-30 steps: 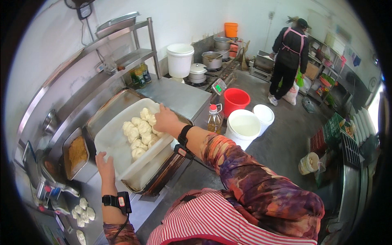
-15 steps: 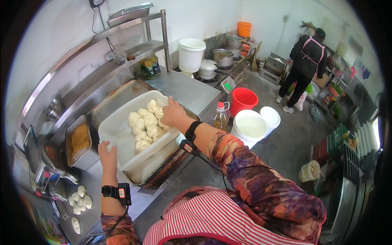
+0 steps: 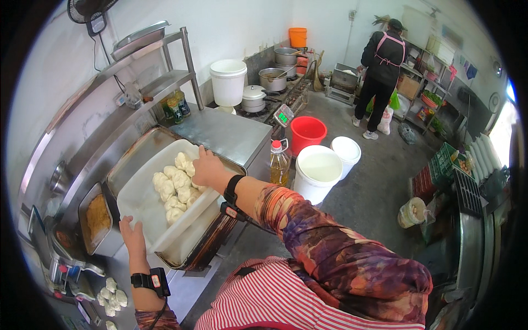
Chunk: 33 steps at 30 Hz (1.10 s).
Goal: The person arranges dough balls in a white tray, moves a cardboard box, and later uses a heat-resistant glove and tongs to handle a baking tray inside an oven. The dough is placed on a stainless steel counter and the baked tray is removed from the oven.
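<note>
A white plastic tub (image 3: pixel 184 224) rests on a browned, rectangular baking tray (image 3: pixel 215 234) on the steel counter. Pale, smooth dough pieces (image 3: pixel 175 187) are heaped along its right half, while its left part shows bare plastic. My right hand (image 3: pixel 210 169) is closed over the tub's right-end rim, next to the dough; some fingertips are hidden. At the opposite end, my left hand (image 3: pixel 132 235) lies against the tub's near left corner, fingers spread and holding nothing.
Left of the tub stands a steel pan of yellow-brown crumbly stuff (image 3: pixel 98 215); more dough pieces (image 3: pixel 111 297) lie nearer me. On the right are an oil bottle (image 3: pixel 279 168), white buckets (image 3: pixel 318 170) and a red basin (image 3: pixel 308 133). Another person (image 3: pixel 385 66) stands farther off.
The whole view has swung to the right, so the counter sits farther left in the picture. Both hands stay at the same ends of the tub, and the dough looks unchanged.
</note>
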Tool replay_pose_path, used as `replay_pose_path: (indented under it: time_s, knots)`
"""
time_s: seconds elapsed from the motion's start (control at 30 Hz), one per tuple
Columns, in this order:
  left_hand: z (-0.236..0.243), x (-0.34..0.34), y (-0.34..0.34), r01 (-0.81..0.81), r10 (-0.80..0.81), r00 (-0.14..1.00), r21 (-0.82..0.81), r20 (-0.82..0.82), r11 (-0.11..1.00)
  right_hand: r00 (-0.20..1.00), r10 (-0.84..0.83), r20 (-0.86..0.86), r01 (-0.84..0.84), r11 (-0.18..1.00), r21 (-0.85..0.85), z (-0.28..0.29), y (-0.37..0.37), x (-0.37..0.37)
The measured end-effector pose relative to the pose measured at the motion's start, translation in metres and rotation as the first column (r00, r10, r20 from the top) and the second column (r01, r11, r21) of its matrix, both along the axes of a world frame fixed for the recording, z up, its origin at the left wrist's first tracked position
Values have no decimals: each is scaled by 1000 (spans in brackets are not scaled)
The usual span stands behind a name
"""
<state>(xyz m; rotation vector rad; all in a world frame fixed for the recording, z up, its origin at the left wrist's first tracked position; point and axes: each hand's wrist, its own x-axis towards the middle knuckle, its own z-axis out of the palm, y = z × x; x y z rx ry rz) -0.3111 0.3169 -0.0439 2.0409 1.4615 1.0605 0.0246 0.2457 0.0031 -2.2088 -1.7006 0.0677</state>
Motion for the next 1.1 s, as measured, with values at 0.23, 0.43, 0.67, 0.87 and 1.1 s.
replay_pose_path:
  time_s: [0.23,0.43,0.67,0.87,1.1]
  knots:
    - [-2,-3,0,29,-30,999,20,18,999,1000,-6,22,7,1000,-31,-3,4,0]
    - [-3,-2,2,20,-20,1000,9,12,1000,1000,-10,14,11,997,-72,-3,5,1]
    - [-1,-1,2,4,-4,1000,1,-19,1000,1000,16,-10,-16,1000,-9,0,0,1]
    - [1,1,-1,-6,6,1000,-2,-5,1000,1000,1,-19,-2,1000,-32,-1,3,2]
    - [-1,0,-1,-4,4,1000,7,14,1000,1000,6,-21,-5,1000,25,-6,5,3]
